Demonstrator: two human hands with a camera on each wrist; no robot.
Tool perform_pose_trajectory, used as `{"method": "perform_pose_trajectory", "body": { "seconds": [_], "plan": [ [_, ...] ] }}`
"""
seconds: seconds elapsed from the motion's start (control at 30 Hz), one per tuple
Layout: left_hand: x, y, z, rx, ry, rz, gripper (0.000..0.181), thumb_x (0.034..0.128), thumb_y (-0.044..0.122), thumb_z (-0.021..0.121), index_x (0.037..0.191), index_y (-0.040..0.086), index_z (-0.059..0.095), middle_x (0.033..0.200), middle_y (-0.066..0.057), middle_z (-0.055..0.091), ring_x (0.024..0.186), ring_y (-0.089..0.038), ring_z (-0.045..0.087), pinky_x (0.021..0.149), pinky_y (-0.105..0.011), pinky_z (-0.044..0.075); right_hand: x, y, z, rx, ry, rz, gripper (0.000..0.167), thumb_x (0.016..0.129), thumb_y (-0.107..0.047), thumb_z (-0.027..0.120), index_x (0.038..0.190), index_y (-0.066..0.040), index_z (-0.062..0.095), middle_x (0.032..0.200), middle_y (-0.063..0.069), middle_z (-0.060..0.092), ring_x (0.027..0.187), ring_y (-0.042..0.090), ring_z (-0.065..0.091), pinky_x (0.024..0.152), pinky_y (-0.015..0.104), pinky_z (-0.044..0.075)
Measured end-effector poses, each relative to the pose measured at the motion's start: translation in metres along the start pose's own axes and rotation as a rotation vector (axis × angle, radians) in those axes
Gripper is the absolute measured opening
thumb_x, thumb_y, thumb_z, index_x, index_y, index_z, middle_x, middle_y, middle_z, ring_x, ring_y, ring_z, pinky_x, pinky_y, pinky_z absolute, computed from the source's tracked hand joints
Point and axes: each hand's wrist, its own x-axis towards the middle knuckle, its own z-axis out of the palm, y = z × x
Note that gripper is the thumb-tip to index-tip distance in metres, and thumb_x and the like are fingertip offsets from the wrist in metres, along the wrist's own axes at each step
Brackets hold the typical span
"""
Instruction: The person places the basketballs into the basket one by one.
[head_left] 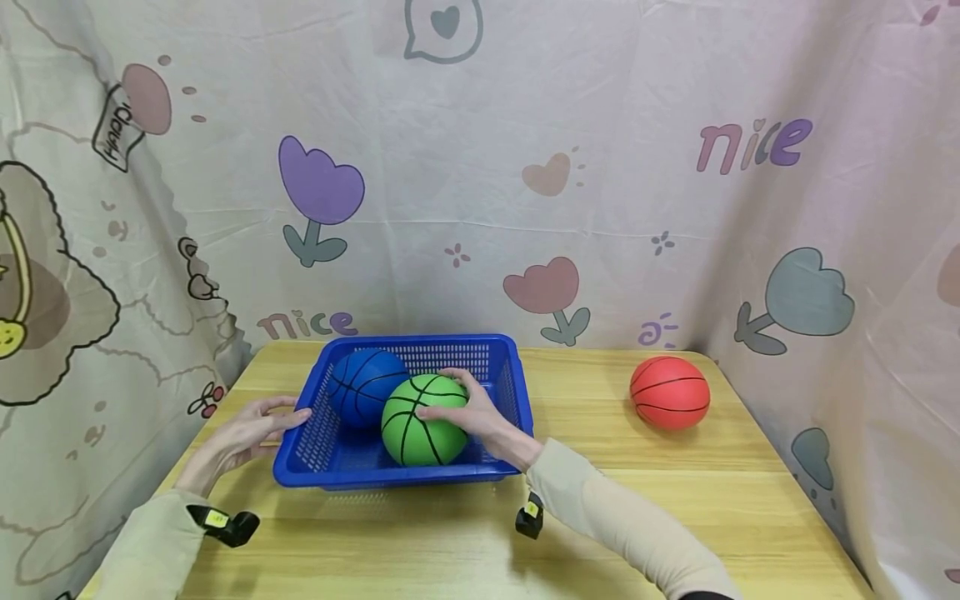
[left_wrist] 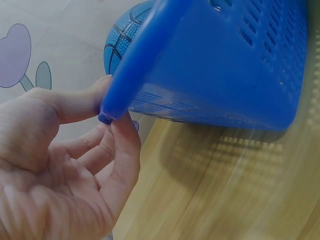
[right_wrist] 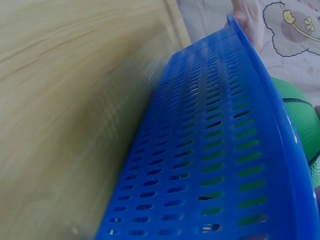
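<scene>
A blue plastic basket (head_left: 375,479) with slotted walls stands on the wooden table and bears a blue basketball (head_left: 362,392) and a green basketball (head_left: 420,437). My left hand (head_left: 249,433) pinches the basket's left rim; in the left wrist view the thumb is above the rim and the fingers below. Curved round the green ball's upper right side, my right hand (head_left: 483,417) grips it inside the basket. In the right wrist view the basket's slotted wall (right_wrist: 190,145) hides much of the green ball (right_wrist: 302,122), and the right hand is mostly out of sight.
A red basketball (head_left: 670,393) sits on the right part of the wooden table (head_left: 592,492), apart from the basket. Behind the table hangs a patterned curtain (head_left: 450,208), which also runs along both sides.
</scene>
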Motion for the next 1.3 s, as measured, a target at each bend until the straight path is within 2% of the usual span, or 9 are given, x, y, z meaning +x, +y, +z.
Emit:
{"method": "perform_pose_trajectory", "body": {
  "seconds": [0.23,0.57,0.83,1.1,1.3],
  "plan": [
    [-0.0013,0.0005,0.0005,-0.004,0.000,-0.001,0.080,0.1041,0.031,0.056,0.154,-0.012,0.010,0.111,0.000,0.071,0.098,-0.013,0.072,0.086,-0.037,0.062,0.0016,0.0025,0.0036,0.000,-0.015,0.013,0.069,0.079,-0.028,0.085,0.138,-0.026,0.049,0.136,0.014,0.045,0.115,0.028,0.057,0.093,0.045,0.056],
    [-0.0017,0.0009,0.0003,0.015,0.011,-0.005,0.082,0.1035,0.032,0.057,0.154,-0.011,0.008,0.113,-0.002,0.069,0.099,-0.013,0.071,0.086,-0.037,0.062,0.0023,0.0039,0.0062,0.012,-0.009,0.024,0.071,0.079,-0.026,0.086,0.138,-0.021,0.047,0.138,0.016,0.045,0.115,0.029,0.058,0.094,0.046,0.056],
    [-0.0023,-0.0002,0.0002,0.037,0.008,0.010,0.081,0.1038,0.031,0.056,0.153,-0.011,0.008,0.117,-0.005,0.067,0.098,-0.013,0.070,0.085,-0.035,0.061,0.0034,0.0063,0.0078,0.004,-0.006,0.022,0.072,0.080,-0.028,0.085,0.140,-0.024,0.046,0.138,0.015,0.045,0.115,0.028,0.058,0.093,0.045,0.056],
    [-0.0026,-0.0006,0.0000,0.049,-0.006,0.034,0.075,0.1042,0.030,0.055,0.150,-0.010,0.013,0.109,0.000,0.069,0.095,-0.014,0.071,0.082,-0.034,0.061,0.0019,0.0067,0.0093,-0.004,-0.012,0.005,0.074,0.080,-0.027,0.084,0.143,-0.025,0.045,0.136,0.014,0.043,0.117,0.028,0.055,0.096,0.045,0.053],
    [-0.0027,0.0003,0.0010,0.054,0.008,0.033,0.073,0.1040,0.030,0.056,0.150,-0.009,0.015,0.112,-0.001,0.065,0.094,-0.012,0.069,0.083,-0.033,0.060,0.0027,0.0084,0.0101,0.011,-0.021,-0.002,0.074,0.081,-0.024,0.083,0.144,-0.024,0.045,0.137,0.014,0.045,0.118,0.029,0.056,0.098,0.047,0.052]
  ]
}}
